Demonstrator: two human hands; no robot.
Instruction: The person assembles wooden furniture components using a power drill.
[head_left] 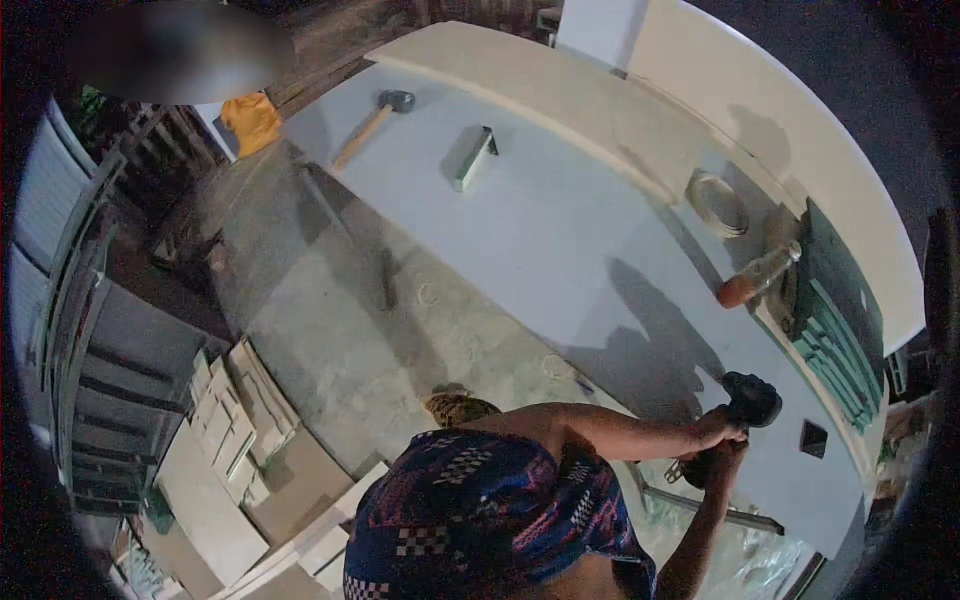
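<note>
Both of my arms reach to the right over the light grey board. My left hand is closed on a black power tool that looks like a cordless drill. Just below it, my right hand is also closed around the tool, its fingers partly hidden. A dark part with a metal bit of hardware shows beside the hands, too small to make out. Below the hands runs a metal bar along the board's near edge. To their right, a dark square opening shows in the board.
A mallet and a short metal channel lie on the board's far part. A bottle with reddish contents, a coil and green strips are at right. Board offcuts are stacked at lower left. A blurred person stands top left.
</note>
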